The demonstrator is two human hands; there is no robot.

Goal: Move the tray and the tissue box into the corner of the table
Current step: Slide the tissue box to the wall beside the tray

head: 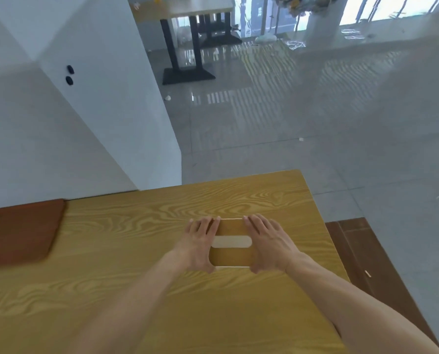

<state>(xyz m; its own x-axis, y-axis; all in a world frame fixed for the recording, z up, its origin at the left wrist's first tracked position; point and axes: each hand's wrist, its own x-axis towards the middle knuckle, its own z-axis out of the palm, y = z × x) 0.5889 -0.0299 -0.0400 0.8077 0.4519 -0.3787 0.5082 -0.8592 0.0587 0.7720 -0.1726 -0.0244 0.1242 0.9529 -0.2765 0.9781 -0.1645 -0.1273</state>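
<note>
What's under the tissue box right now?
The tissue box sits directly on the wooden table, left hand and right hand gripping its sides. Its underside is hidden.

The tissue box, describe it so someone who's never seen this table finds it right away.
On the wooden table, look toward its right side, where the left hand and right hand meet. The tissue box sits between them: wood-coloured, with a pale oval slot, unlike the flat brown tray far left.
</note>
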